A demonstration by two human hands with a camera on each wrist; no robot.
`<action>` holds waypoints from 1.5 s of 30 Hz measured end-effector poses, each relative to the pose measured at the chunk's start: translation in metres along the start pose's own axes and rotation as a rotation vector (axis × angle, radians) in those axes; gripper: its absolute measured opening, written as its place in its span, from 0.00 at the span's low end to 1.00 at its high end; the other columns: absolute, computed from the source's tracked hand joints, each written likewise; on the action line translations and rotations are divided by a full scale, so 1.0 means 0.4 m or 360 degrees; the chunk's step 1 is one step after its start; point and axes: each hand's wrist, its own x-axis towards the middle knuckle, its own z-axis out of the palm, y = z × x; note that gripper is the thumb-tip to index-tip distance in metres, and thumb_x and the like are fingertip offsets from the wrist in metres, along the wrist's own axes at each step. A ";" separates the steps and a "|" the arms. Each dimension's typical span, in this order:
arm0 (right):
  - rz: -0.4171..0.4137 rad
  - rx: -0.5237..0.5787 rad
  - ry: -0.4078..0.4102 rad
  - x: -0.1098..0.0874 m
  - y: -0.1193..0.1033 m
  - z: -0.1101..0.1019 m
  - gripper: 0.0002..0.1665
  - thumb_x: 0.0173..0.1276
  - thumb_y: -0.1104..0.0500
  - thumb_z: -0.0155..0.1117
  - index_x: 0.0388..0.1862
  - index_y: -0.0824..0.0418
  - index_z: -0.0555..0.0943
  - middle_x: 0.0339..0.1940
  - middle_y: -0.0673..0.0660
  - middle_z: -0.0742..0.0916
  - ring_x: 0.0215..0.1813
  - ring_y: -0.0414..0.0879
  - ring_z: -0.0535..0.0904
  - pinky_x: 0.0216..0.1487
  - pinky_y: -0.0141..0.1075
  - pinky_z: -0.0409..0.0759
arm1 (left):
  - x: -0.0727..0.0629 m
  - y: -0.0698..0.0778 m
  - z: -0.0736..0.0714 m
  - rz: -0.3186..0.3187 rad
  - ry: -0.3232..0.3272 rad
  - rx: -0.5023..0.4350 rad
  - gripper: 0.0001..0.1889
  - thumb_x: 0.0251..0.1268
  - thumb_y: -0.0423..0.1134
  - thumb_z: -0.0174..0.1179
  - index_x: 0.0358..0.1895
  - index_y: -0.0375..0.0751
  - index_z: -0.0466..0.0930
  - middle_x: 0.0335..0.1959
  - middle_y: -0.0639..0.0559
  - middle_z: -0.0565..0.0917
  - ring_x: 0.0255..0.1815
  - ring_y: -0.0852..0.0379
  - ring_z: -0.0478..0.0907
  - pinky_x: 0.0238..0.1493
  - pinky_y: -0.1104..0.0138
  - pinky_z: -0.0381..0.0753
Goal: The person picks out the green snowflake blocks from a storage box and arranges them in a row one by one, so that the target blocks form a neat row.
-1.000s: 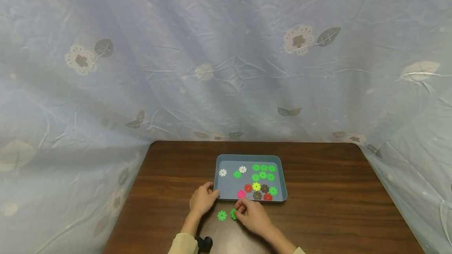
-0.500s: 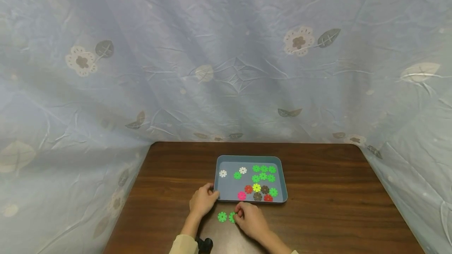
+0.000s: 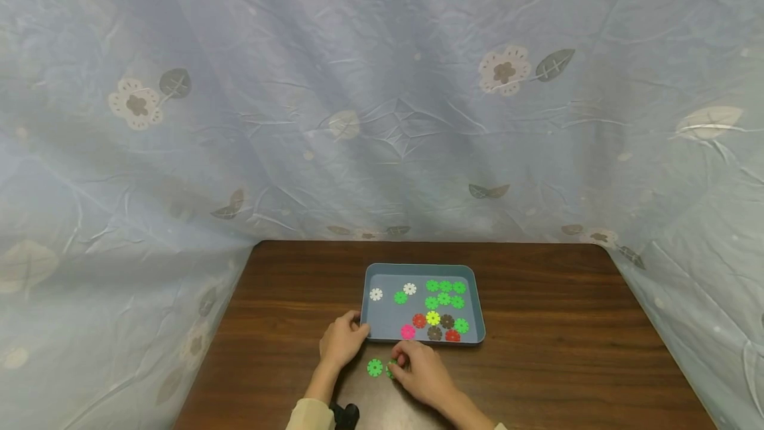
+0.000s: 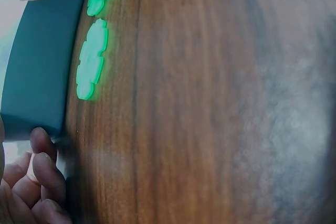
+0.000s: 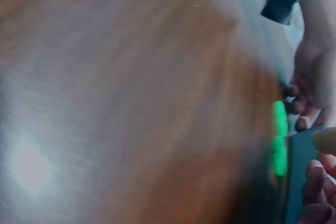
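Note:
A shallow blue-grey tray (image 3: 382, 321) holds several flower-shaped notched plastic discs, among them a pink disc (image 3: 408, 332) and a yellow disc (image 3: 433, 318). At its near left corner, my left hand (image 3: 342, 339) grips the edge, curled fingers (image 4: 48, 174) right at the corner in the left wrist view. A green disc (image 3: 374, 367) lies flat on the table in front of the tray. Just right of it, my right hand (image 3: 422, 373) has thumb and index finger around a second green disc (image 3: 390, 370), which they partly cover. Both green discs appear side by side in the left wrist view.
The brown wood-grain table (image 3: 549, 337) extends to both sides of the tray. A black device (image 3: 345, 415) shows by the left forearm. Pale blue patterned curtain cloth (image 3: 382, 85) hangs behind the table and along both sides.
My right hand has shifted slightly left and toward me, with the second green disc now nearer the first and more covered by the thumb. The left hand and tray stay in place.

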 end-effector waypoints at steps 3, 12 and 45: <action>-0.0066 0.0020 0.0019 0.020 -0.013 -0.019 0.08 0.64 0.56 0.76 0.36 0.49 0.83 0.27 0.38 0.78 0.27 0.30 0.70 0.31 0.30 0.73 | 0.001 0.000 -0.002 0.0004 0.0002 -0.0004 0.22 0.59 0.47 0.63 0.55 0.41 0.86 0.21 0.62 0.78 0.21 0.60 0.73 0.26 0.60 0.69; -0.0033 0.0066 0.0123 0.116 -0.016 -0.080 0.07 0.67 0.57 0.74 0.40 0.56 0.85 0.28 0.41 0.79 0.25 0.31 0.72 0.29 0.31 0.74 | -0.002 0.001 -0.004 0.0017 0.0008 -0.0029 0.22 0.60 0.47 0.63 0.55 0.40 0.86 0.21 0.62 0.78 0.21 0.60 0.73 0.26 0.60 0.69; 0.0376 -0.0272 -0.0046 0.277 0.112 -0.050 0.17 0.67 0.54 0.74 0.51 0.60 0.86 0.29 0.50 0.81 0.31 0.44 0.77 0.37 0.46 0.78 | -0.001 -0.007 0.002 0.0009 0.0011 -0.0021 0.22 0.60 0.46 0.63 0.56 0.41 0.86 0.21 0.63 0.77 0.22 0.61 0.73 0.27 0.60 0.70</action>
